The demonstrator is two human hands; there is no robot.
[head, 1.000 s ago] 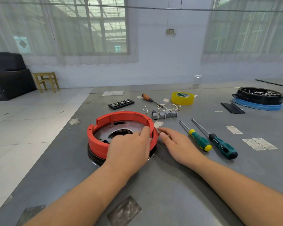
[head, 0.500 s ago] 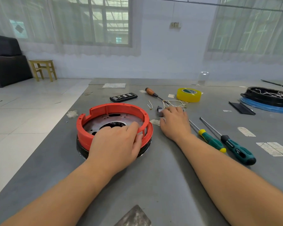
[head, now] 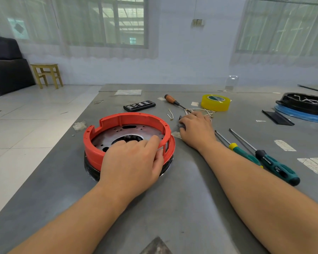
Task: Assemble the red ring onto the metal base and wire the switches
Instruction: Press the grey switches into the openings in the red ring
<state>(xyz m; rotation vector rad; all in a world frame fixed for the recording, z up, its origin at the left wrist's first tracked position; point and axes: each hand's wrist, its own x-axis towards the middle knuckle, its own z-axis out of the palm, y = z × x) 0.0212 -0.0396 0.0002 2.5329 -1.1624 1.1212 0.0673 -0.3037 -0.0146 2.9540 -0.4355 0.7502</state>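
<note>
A person's two bare forearms reached forward over a grey surface (head: 191, 208). The red ring (head: 125, 120) sat on top of the metal base (head: 92, 171), whose perforated plate showed inside the ring and whose dark rim showed beneath it. The left hand (head: 132, 162) lay over the near rim of the ring, fingers curled over the edge onto the plate and thumb against the outer wall, gripping it.

Just right of the ring, the right hand (head: 196, 129) lay palm down on the cluster of small grey switches (head: 181, 124), fingers bent over them; only a dark corner of one switch showed, so whether the hand actually held them could not be told. Thin pale wires (head: 204, 111) trailed from under its fingertips, away from the ring and towards a yellow roll of tape (head: 215, 102). An orange-handled screwdriver (head: 173, 101) lay beyond the ring, its tip near those wires. Two green-handled screwdrivers (head: 264, 158) lay right of the ring, beside the right forearm.

The risks, as a judgement: the wires looked loosely tangled, so lifting the switches might have snagged a strand on the orange-handled screwdriver or strained a connection. The ring appeared only rested on the base, so a shifted left-hand grip could have tilted it off its seating. The right forearm, drawn back, might have knocked the green-handled screwdrivers.
</note>
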